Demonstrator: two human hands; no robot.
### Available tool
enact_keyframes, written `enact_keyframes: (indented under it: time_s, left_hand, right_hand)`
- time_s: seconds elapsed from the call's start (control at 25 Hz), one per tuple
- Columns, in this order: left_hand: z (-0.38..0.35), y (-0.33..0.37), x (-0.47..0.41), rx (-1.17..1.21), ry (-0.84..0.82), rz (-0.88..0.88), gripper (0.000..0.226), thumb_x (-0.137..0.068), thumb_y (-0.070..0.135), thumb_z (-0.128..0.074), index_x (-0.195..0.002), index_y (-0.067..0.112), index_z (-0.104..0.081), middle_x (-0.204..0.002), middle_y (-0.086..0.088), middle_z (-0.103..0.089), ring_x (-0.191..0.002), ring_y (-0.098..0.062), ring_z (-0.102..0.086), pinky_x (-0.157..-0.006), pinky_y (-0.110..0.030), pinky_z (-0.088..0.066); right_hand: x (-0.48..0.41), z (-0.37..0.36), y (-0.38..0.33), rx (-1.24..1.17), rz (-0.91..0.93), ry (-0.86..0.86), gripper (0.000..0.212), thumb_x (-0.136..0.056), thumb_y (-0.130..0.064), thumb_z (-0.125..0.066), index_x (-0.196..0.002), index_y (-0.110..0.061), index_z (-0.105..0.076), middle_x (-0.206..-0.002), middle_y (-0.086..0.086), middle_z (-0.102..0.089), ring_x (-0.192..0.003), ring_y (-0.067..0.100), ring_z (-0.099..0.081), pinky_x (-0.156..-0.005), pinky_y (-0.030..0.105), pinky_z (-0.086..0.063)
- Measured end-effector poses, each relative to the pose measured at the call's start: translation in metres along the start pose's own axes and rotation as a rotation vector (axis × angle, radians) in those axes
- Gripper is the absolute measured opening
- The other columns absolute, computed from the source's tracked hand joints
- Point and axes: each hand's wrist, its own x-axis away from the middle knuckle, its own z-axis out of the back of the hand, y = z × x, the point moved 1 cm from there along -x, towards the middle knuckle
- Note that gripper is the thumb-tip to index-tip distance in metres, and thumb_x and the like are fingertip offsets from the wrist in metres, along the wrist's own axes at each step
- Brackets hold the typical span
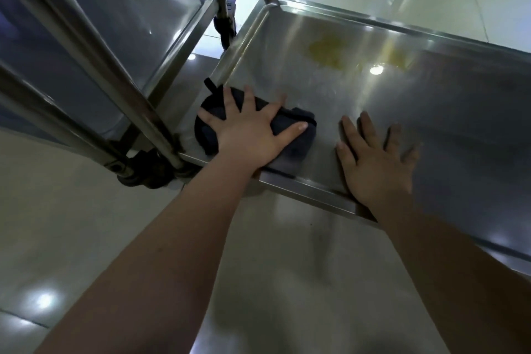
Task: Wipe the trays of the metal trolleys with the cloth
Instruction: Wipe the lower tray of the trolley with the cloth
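fingers [249, 102] of the left hand [247, 135] are spread wide and straight, pressing flat on the dark cloth [301, 135], with the thumb laid across its right end. the cloth is bunched under the palm in the near left corner of the right trolley's tray [445, 112], close to the near rim [310, 188] and the left wall; a small loop of it sticks out at its far left edge. the right hand [376, 169] lies flat on the bare metal just beside the cloth but apart from it, its fingers [349, 135] straight and fanned, holding nothing, the wrist crossing the near rim. farther back on the same tray is a yellowish stain [327, 53], with a fainter one [399, 59] to its right, both well apart from the cloth. lights reflect as bright spots on the steel. a second trolley's tray [120, 37] stands just to the left. slanted metal posts [92, 46] cross the left of the view, with a dark castor [149, 172] at their foot. everything stands on a pale glossy tiled floor [71, 224].
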Motion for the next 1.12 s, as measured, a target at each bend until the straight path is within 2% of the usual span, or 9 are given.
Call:
enact_keyframes:
  time_s: [0.2, 0.32, 0.52, 0.64, 0.72, 0.96, 1.12]
  left_hand:
    - [0.016, 0.025, -0.096, -0.012, -0.043, -0.111, 0.087, -0.069, 0.095, -0.01, -0.147, 0.057, -0.011, -0.164, -0.006, -0.008, -0.148, -0.041, 0.004, -0.099, -0.08, 0.006]
    - [0.02, 0.038, -0.123, -0.025, -0.092, -0.118, 0.082, -0.072, 0.093, -0.013, -0.146, 0.059, -0.011, -0.164, -0.008, -0.008, -0.147, -0.043, 0.003, -0.1, -0.081, 0.004]
    - [0.01, 0.008, -0.043, 0.013, -0.05, -0.136, 0.079, -0.071, 0.094, -0.011, -0.143, 0.063, -0.001, -0.163, -0.009, -0.009, -0.148, -0.038, 0.001, -0.101, -0.078, 0.0]
    - [0.002, -0.026, 0.032, 0.0, 0.033, -0.156, 0.077, -0.069, 0.095, -0.002, -0.14, 0.067, 0.004, -0.163, -0.011, -0.012, -0.148, -0.04, -0.004, -0.1, -0.077, -0.002]
    - [0.0, -0.029, 0.037, -0.023, 0.038, -0.139, 0.078, -0.068, 0.095, 0.0, -0.14, 0.067, 0.006, -0.163, -0.01, -0.01, -0.148, -0.042, -0.001, -0.099, -0.078, 0.0]
    - [0.016, 0.027, -0.096, -0.002, -0.094, -0.088, 0.085, -0.073, 0.093, -0.017, -0.149, 0.055, -0.006, -0.164, -0.009, 0.005, -0.147, -0.044, 0.009, -0.097, -0.081, 0.005]
    - [0.023, 0.044, -0.127, -0.003, -0.141, -0.109, 0.077, -0.077, 0.091, -0.019, -0.147, 0.06, -0.007, -0.164, -0.007, 0.003, -0.146, -0.045, 0.008, -0.1, -0.082, 0.002]
  right_hand:
    - [0.001, 0.002, 0.0, 0.003, 0.002, -0.015, 0.056, -0.09, -0.064, 0.001, -0.144, -0.056, 0.014, -0.16, -0.019, 0.014, -0.147, 0.035, 0.015, -0.11, 0.068, 0.007]
    - [-0.001, 0.003, 0.0, -0.01, 0.005, -0.004, 0.055, -0.09, -0.065, -0.001, -0.143, -0.059, 0.012, -0.16, -0.021, 0.013, -0.148, 0.033, 0.014, -0.11, 0.068, 0.007]
    - [-0.001, 0.001, 0.001, -0.013, -0.002, -0.001, 0.055, -0.09, -0.066, -0.001, -0.143, -0.059, 0.012, -0.16, -0.021, 0.013, -0.148, 0.032, 0.014, -0.111, 0.067, 0.007]
    - [0.0, 0.0, 0.001, -0.021, 0.001, 0.005, 0.056, -0.089, -0.066, 0.0, -0.143, -0.058, 0.014, -0.16, -0.02, 0.013, -0.148, 0.032, 0.014, -0.111, 0.067, 0.007]
    - [0.003, -0.001, 0.001, -0.022, 0.005, 0.021, 0.056, -0.089, -0.067, 0.002, -0.142, -0.058, 0.015, -0.16, -0.02, 0.013, -0.148, 0.032, 0.013, -0.112, 0.067, 0.008]
    - [0.001, -0.002, 0.0, -0.016, -0.001, 0.021, 0.055, -0.088, -0.067, 0.004, -0.141, -0.058, 0.017, -0.16, -0.019, 0.012, -0.148, 0.033, 0.013, -0.111, 0.067, 0.009]
    - [-0.002, -0.003, 0.001, -0.018, -0.005, 0.02, 0.057, -0.086, -0.067, 0.007, -0.142, -0.058, 0.018, -0.16, -0.019, 0.015, -0.148, 0.033, 0.014, -0.109, 0.066, 0.011]
